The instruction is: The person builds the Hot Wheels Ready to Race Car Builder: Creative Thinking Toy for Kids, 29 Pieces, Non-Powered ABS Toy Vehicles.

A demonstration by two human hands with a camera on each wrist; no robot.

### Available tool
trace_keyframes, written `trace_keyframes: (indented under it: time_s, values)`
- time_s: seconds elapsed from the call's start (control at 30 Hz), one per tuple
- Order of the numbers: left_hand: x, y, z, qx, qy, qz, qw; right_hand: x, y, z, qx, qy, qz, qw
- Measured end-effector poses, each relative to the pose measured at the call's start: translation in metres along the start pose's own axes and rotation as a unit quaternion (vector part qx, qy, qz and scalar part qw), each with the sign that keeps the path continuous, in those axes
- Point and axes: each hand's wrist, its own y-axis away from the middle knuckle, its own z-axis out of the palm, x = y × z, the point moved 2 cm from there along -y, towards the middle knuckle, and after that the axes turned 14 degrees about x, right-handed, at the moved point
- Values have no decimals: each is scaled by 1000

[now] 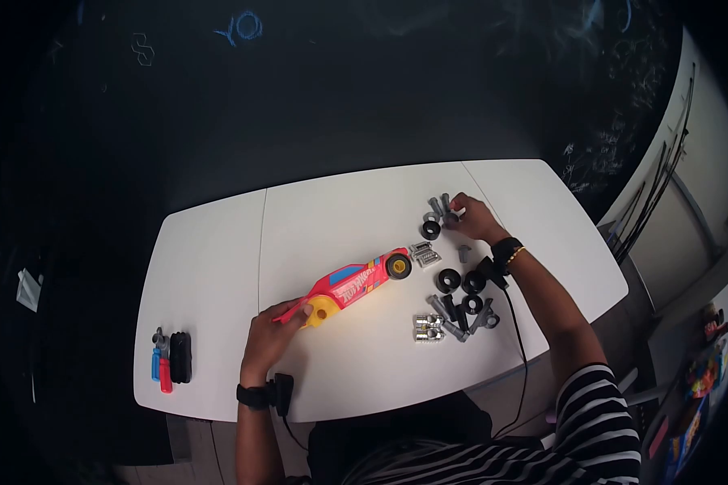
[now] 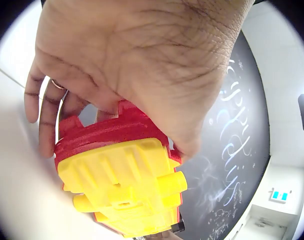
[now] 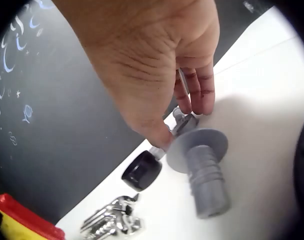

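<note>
My left hand (image 1: 271,335) grips the rear of a red toy car (image 1: 352,283), its thumb over the yellow part. One black wheel with a yellow hub (image 1: 399,266) shows at the car's front end. In the left wrist view, the car's yellow underside (image 2: 122,185) faces the camera, with the palm and curled fingers around the red body. Over a small group of parts at the back, my right hand (image 1: 476,220) pinches a grey plastic peg with a wide round flange (image 3: 207,180). Grey bolts (image 1: 438,204) and a black wheel (image 1: 431,230) lie right beside those fingers.
Shiny silver engine pieces (image 1: 425,255) lie by the car's nose. Several black wheels (image 1: 448,280) and grey bolts (image 1: 453,330) are heaped nearer the front, beside another silver piece (image 1: 429,328). At the table's left are a red-handled tool (image 1: 166,376) and a black case (image 1: 181,357).
</note>
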Motion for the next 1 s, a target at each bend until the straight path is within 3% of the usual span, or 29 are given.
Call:
trace_keyframes:
  time_s: [0.07, 0.13, 0.27, 0.33, 0.4, 0.5, 0.63, 0.77, 1.0]
  values:
    - [0, -2, 0, 0, 1, -5, 1000, 6, -5, 8, -5, 10, -6, 1000]
    - [-2, -1, -1, -8, 10, 4, 1000, 13, -11, 15, -26, 33, 49, 998]
    - [-1, -1, -1, -14, 9, 0, 1000, -24, -5, -17, -48, 57, 70, 995]
    - [5, 1, -1, -7, 5, 0, 1000, -61, 7, -36, -17, -221, -25, 975]
    - [0, -3, -1, -9, 1, 3, 1000, -127, 36, -72, -82, -314, -43, 945]
    - [6, -2, -1, -11, -10, -4, 1000, -170, 67, -81, -108, -337, -174, 919]
    - [3, -2, 0, -4, -7, -2, 1000, -188, 76, -75, -107, -234, -222, 940]
    - [7, 1, -2, -2, -1, 6, 1000, -192, 78, -72, -135, -176, -207, 953]
    - [1, -3, 0, 1, -13, 1, 1000, -195, 82, -78, -69, -24, -309, 948]
